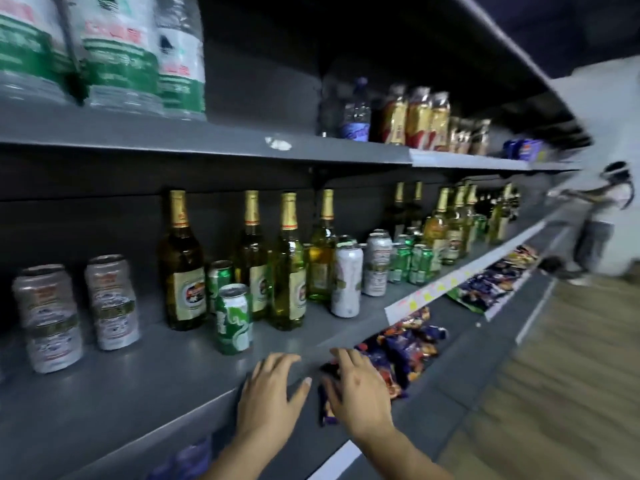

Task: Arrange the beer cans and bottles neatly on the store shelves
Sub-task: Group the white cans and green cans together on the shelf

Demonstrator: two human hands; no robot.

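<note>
While both hands hover at the shelf (145, 386) edge, nothing's held. L hand (268, 396) fingers spread; R hand (356, 396) fingers spread too, over snack bags (408, 348).

We record the setting as a retail shop aisle: long grey metal shelves (214, 140) run in tiers along one wall, stocked with repeated goods. The middle tier carries beer bottles (181, 268) and cans (233, 320), the upper tier shrink-wrapped packs of water bottles (117, 53), the lower tier snack packets (408, 348). A price-label strip (450, 282) fronts one shelf edge, and the aisle floor (571, 375) looks like wood plank.
</note>
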